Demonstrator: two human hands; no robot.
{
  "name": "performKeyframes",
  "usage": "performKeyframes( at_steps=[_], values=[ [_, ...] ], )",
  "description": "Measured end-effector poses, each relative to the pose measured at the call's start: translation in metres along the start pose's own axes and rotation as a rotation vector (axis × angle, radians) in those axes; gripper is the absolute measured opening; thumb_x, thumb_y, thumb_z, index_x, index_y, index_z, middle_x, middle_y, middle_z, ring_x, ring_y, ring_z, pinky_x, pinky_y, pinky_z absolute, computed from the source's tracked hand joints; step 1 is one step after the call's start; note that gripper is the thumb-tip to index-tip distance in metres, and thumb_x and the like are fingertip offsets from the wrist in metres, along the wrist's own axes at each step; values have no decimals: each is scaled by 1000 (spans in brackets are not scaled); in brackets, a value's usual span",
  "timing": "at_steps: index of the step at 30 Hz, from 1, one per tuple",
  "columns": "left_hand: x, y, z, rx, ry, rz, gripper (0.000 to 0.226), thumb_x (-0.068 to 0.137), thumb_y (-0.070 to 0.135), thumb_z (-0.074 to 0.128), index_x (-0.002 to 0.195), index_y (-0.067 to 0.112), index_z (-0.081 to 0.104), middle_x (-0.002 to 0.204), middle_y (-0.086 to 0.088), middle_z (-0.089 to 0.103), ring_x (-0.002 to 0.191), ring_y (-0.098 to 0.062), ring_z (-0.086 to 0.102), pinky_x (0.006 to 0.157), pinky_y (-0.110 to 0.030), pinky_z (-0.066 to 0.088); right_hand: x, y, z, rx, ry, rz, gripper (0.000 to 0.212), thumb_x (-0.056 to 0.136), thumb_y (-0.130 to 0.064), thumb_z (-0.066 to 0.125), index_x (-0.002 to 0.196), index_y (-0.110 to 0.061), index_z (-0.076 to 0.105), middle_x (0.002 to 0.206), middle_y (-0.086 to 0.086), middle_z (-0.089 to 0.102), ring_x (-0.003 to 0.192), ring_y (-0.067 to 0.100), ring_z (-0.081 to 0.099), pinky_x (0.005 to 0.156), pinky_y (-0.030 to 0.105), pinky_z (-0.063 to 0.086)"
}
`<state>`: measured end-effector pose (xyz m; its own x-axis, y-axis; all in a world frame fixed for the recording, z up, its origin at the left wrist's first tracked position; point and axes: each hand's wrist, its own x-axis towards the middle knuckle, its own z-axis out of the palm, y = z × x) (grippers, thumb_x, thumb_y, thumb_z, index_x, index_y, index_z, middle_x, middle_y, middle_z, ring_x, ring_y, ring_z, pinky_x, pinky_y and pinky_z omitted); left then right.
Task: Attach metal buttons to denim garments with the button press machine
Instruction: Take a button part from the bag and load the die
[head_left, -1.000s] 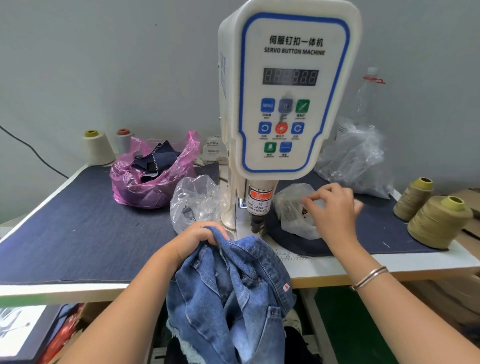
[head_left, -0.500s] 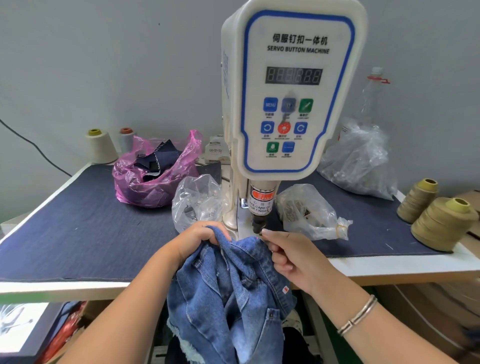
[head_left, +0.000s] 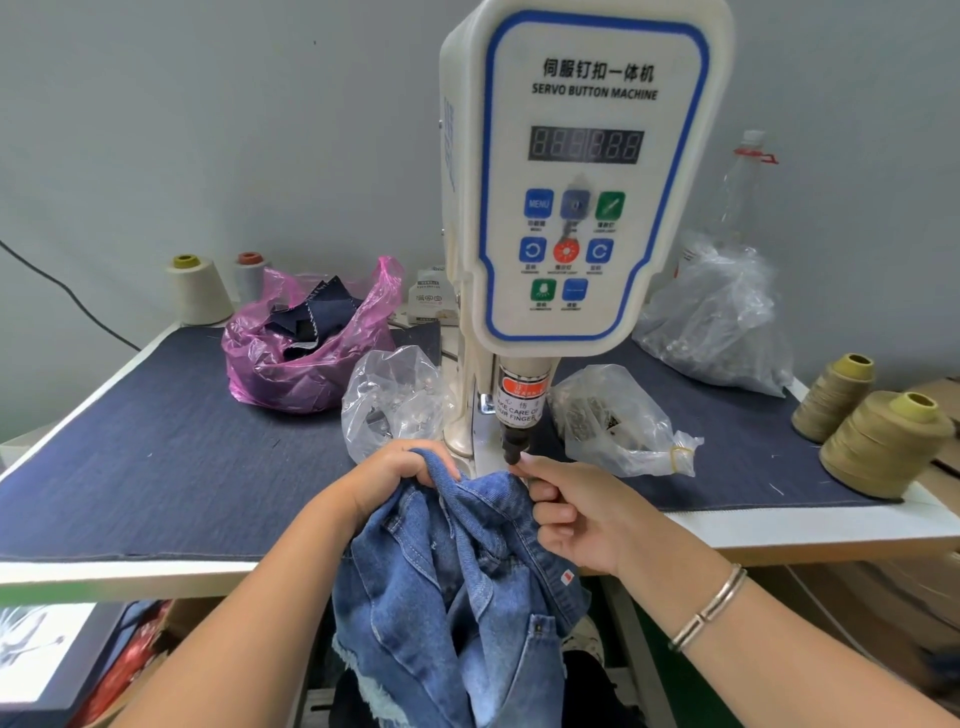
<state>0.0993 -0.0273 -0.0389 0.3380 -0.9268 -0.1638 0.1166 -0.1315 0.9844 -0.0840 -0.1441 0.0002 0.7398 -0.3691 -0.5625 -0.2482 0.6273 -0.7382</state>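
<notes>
a soft, faded blue denim garment with a frayed hem hangs bunched off the front edge of the table, which wears a dark navy cloth. the left hand has its fingers curled over the garment's top fold; the right hand pinches the same edge right under the black punch tip of the glossy white button press machine. behind sit crinkled clear bags, a pink bag and ribbed olive thread cones.

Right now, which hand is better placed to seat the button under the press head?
Right. The right hand has its fingers at the press head; the left hand just grips the denim garment.
</notes>
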Motion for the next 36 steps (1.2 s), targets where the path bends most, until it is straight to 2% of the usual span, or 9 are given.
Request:
performKeyframes(
  at_steps=[7, 12, 15, 19, 25, 30, 33, 36],
  values=[
    [-1, 0, 0, 21, 3, -3, 30, 49, 4, 45, 59, 14, 71, 78, -15, 66, 70, -21, 62, 66, -26, 51, -6, -4, -2, 64, -31, 51, 15, 87, -22, 63, 78, -11, 66, 51, -7, 38, 31, 5, 27, 34, 17, 20],
    [0, -1, -1, 27, 1, 1, 30, 49, 4, 45, 59, 14, 71, 75, -12, 66, 68, -19, 62, 64, -25, 51, -11, -4, -3, 138, -116, 75, 12, 70, -21, 71, 69, -9, 73, 49, -8, 38, 29, 5, 28, 34, 17, 21],
    [0, -1, -1, 26, 3, -2, 30, 49, 4, 45, 60, 14, 71, 75, -13, 66, 68, -19, 62, 64, -25, 51, -16, -4, -3, 221, -145, 89, 12, 73, -15, 68, 79, -6, 71, 46, -7, 35, 29, 6, 29, 34, 18, 22],
    [0, 0, -1, 21, 3, -7, 30, 49, 4, 45, 60, 13, 72, 84, -17, 65, 72, -22, 63, 68, -27, 52, -21, -4, -1, 306, -162, 94, 20, 78, -10, 58, 97, -3, 65, 43, -7, 34, 28, 6, 29, 35, 19, 23],
    [-2, 2, 1, 39, 13, -11, 30, 49, 4, 45, 61, 13, 72, 88, -19, 64, 75, -24, 62, 70, -29, 51, -27, -3, 6, 414, -173, 97, 20, 78, -5, 50, 94, -1, 63, 40, -6, 28, 26, 7, 26, 34, 18, 23],
    [-4, 5, 3, 82, 18, 9, 32, 49, 3, 43, 58, 14, 71, 73, -12, 66, 64, -16, 62, 60, -21, 51, -33, 9, 17, 451, -132, 30, 20, 80, -4, 47, 94, -7, 61, 42, -6, 33, 27, 8, 25, 35, 17, 23],
    [-3, 4, 4, 96, 20, 29, 33, 50, 2, 42, 57, 16, 72, 64, -3, 66, 60, -10, 60, 57, -17, 48, -40, 22, 33, 371, -120, -23, 25, 85, -7, 52, 107, -7, 63, 45, -5, 35, 29, 7, 24, 33, 17, 22],
    [-5, 3, 4, 127, 58, 39, 28, 56, 5, 47, 59, 19, 71, 63, -1, 64, 62, -10, 57, 60, -16, 46, -43, 26, 53, 147, -177, -122, 27, 93, -7, 46, 110, -9, 67, 50, -3, 41, 32, 6, 28, 36, 18, 27]
  ],
)
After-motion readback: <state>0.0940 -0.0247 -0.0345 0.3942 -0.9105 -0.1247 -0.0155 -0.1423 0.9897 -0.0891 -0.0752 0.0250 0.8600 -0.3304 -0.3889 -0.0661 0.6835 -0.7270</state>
